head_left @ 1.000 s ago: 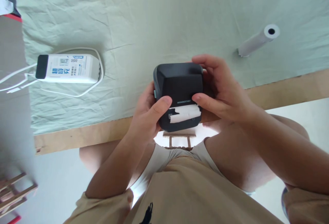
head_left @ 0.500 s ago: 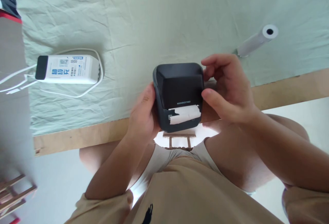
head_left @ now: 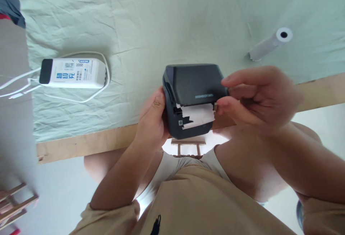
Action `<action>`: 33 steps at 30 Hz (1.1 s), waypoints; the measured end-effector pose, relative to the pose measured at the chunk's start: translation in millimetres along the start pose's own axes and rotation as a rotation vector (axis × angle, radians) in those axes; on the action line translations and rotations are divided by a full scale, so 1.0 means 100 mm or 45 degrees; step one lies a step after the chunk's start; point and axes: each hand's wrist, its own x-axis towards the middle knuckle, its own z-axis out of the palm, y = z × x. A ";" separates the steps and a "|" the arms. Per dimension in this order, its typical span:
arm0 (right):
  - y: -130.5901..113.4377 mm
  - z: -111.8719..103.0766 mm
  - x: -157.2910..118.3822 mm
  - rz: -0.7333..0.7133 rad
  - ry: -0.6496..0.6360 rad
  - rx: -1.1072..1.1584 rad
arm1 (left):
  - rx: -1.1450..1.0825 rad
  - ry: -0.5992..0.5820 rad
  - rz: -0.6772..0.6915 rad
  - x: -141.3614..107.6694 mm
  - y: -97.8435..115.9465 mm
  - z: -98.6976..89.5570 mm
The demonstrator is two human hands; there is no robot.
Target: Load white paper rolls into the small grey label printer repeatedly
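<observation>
A dark label printer [head_left: 188,130] is held over the table's front edge, its hinged lid [head_left: 198,80] partly raised. Torn white paper [head_left: 198,115] sticks out from under the lid. My left hand [head_left: 152,118] grips the printer's left side; its fingers underneath are hidden. At the lid's right front corner, my right hand [head_left: 258,98] pinches the edge between thumb and fingers. A white paper roll [head_left: 265,46] with a dark core lies on the cloth, beyond my right hand.
A white power bank-like block [head_left: 78,73] with a black end and blue print lies at left, white cables [head_left: 18,80] around it. Pale green cloth [head_left: 161,19] covers the table up to its wooden edge [head_left: 88,141]. Wooden stool parts [head_left: 16,206] show at lower left.
My right hand has moved onto the lid's corner and lifted the lid, which was closed before. More of the white paper shows beneath it. My left hand keeps its hold.
</observation>
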 end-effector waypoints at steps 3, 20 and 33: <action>-0.08 0.02 0.00 0.088 0.059 0.069 | -0.020 -0.023 -0.020 0.01 -0.01 -0.01; -0.18 -0.03 0.13 -0.028 -0.318 -0.678 | 0.338 -0.320 0.073 -0.04 0.04 -0.12; -0.18 -0.28 0.24 0.347 -0.096 0.085 | 0.267 -0.231 0.123 0.00 -0.05 -0.19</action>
